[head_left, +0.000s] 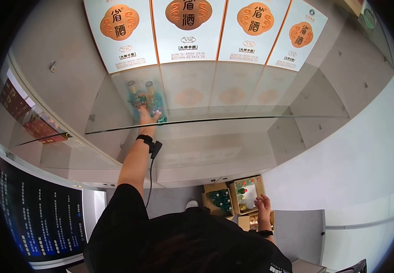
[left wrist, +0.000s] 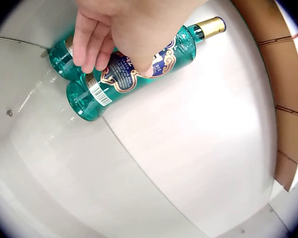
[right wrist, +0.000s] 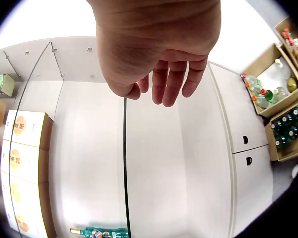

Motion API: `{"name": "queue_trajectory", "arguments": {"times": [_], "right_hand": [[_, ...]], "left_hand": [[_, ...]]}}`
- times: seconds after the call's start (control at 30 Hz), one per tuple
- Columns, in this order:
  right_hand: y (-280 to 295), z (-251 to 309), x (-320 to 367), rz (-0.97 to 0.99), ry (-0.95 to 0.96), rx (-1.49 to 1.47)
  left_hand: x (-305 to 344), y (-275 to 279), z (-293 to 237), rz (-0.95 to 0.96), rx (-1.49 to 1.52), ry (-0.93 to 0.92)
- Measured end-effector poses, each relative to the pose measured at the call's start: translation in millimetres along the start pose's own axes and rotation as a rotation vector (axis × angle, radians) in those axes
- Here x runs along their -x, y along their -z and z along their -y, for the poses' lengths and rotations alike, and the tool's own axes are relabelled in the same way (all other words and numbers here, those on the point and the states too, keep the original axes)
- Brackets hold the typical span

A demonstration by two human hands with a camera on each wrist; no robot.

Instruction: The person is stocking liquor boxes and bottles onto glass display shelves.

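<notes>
Two teal glass bottles with gold caps, a left bottle (head_left: 137, 98) and a right bottle (head_left: 155, 101), stand side by side on a glass shelf (head_left: 233, 117) near its front edge. My left hand (head_left: 147, 117) reaches up to them. In the left wrist view the thumb rests on the blue and gold label of the near bottle (left wrist: 92, 101); the fingers extend nearly straight and partly cover the far bottle (left wrist: 64, 62). My right hand (right wrist: 161, 54) holds nothing, its fingers loosely bent, above the cardboard boxes in the head view.
White gift boxes (head_left: 188, 41) with orange emblems stand in a row above the bottles. On the floor a carton (head_left: 210, 211) holds several dark green bottles, beside another carton (head_left: 260, 182) of mixed bottles. Red boxes (head_left: 37, 120) sit in the cabinet at left.
</notes>
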State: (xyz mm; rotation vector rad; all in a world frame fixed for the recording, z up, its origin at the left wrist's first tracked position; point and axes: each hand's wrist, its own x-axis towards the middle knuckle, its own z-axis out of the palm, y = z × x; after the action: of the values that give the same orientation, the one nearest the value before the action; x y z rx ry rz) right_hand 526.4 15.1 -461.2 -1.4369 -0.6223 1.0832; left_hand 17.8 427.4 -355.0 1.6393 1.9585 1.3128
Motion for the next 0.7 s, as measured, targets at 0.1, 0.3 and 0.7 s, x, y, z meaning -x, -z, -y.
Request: {"name": "queue_trajectory", "arguments": {"times": [0.1, 0.3, 0.7], "right_hand": [[4, -2, 3, -0.011, 0.000, -0.004], [10, -5, 9, -0.020, -0.009, -0.022], [8, -2, 42, -0.110, -0.047, -0.071]], "left_hand": [[-4, -1, -7, 0.014, -0.163, 0.046], [-10, -1, -15, 0.089, -0.306, 0.122], [-19, -14, -17, 0.098, -0.448, 0.197]]}}
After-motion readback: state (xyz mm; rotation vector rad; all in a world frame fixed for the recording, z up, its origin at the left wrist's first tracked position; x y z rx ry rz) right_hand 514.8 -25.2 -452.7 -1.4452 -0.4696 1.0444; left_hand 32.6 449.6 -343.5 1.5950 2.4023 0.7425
